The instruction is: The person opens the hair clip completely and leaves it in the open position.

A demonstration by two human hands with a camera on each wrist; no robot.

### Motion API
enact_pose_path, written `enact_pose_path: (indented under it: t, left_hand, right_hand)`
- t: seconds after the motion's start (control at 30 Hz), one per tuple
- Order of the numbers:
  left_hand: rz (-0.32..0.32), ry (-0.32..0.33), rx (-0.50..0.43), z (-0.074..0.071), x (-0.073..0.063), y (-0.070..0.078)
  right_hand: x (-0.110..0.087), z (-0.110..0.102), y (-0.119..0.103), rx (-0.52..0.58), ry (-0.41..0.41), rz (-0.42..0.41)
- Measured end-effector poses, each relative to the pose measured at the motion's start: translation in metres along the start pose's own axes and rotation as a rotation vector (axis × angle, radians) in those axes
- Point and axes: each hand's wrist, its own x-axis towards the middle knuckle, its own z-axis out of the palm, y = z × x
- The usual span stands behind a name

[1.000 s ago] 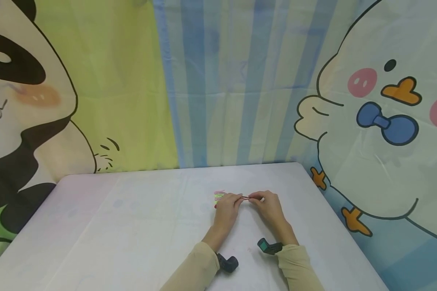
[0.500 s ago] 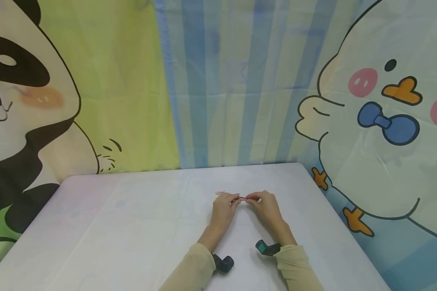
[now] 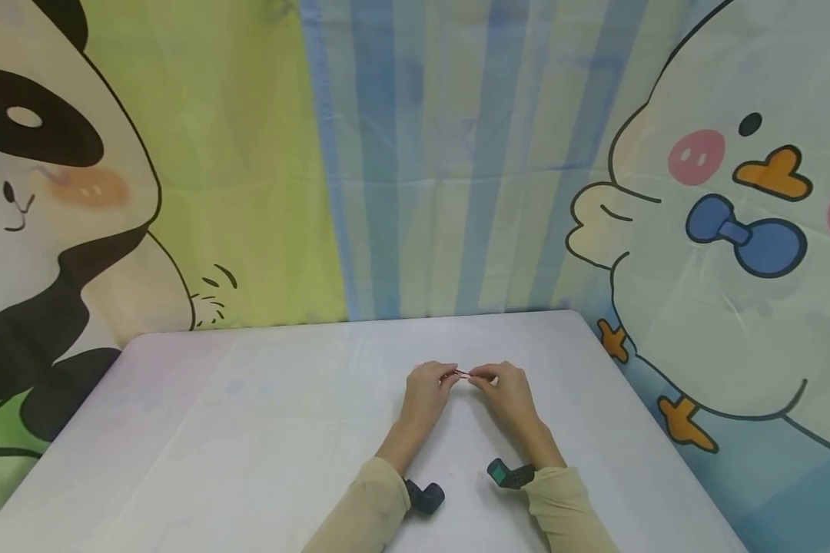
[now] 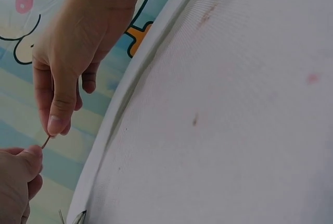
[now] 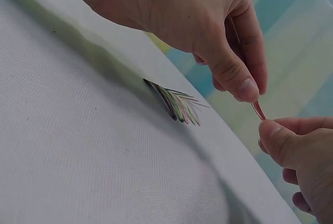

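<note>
Between the fingertips of both hands is a thin red looped piece (image 3: pixel 462 375), narrow and slightly shiny; its exact kind is too small to tell. My left hand (image 3: pixel 423 395) pinches its left end, and my right hand (image 3: pixel 508 393) pinches its right end. Close up in the right wrist view, the red piece (image 5: pixel 258 110) runs from the left hand (image 5: pixel 208 31) down to the right hand (image 5: pixel 307 156). A row of slim tapered pieces (image 5: pixel 179 104) in dark, green and pink lies on the table behind the left hand, which hides most of it in the head view.
A white-covered table (image 3: pixel 263 430) spreads under the hands. Its far edge meets a hanging cloth (image 3: pixel 415 169) printed with stripes and cartoon animals. Dark wrist cameras (image 3: pixel 425 498) sit at the sleeves' ends.
My left hand has shifted a little left and now covers nearly all of the coloured row in the head view. Both hands keep pinching the red piece. The head view has turned slightly left.
</note>
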Motion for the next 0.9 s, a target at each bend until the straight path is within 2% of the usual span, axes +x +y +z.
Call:
enact_pose_path:
  t: [0.3, 0.47, 0.77, 0.9]
  left_hand:
    - [-0.002, -0.029, 0.053, -0.014, -0.004, -0.005]
    - [0.009, -0.019, 0.061, -0.021, -0.008, -0.009]
    - [-0.012, -0.039, -0.005, -0.033, -0.014, -0.016]
    - [-0.004, -0.027, 0.046, -0.036, -0.018, -0.018]
  right_hand:
    - [-0.001, 0.004, -0.009, 0.013, -0.014, -0.031]
    - [-0.002, 0.007, -0.016, 0.010, -0.020, -0.042]
    - [-0.005, 0.014, -0.024, 0.002, -0.039, -0.081]
    - [-0.007, 0.016, -0.027, -0.006, -0.045, -0.092]
